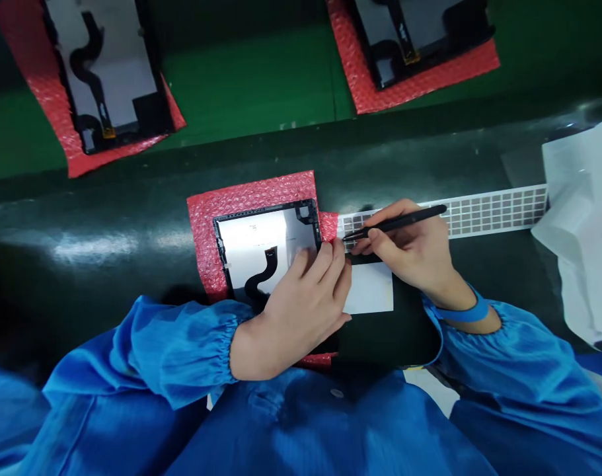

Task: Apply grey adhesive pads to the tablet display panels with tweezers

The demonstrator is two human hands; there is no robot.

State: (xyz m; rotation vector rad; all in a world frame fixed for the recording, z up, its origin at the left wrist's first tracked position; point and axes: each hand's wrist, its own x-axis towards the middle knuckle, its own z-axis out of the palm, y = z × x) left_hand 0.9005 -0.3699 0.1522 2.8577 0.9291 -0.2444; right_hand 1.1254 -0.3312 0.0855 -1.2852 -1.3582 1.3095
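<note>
Exposure low overall; cool cast. Light apparently from above: broad white glare streak on the dark green surface [132, 228], left part, with smaller glints toward its far right corner. Back of the display panel [254, 231] reflects a bright band, nearly washed out. Deep shadow at the surface's left edge and beside the left sleeve [182, 360]. Green strip [261, 86] beyond the far edge mid-toned, falling to near black farther off. Left hand [303, 304], right hand [417, 251] and black tweezers [404, 219] evenly lit, fairly crisp. Cloth toward the near left corner soft; wide-angle stretch at frame margins. Panel print too small to read.
</note>
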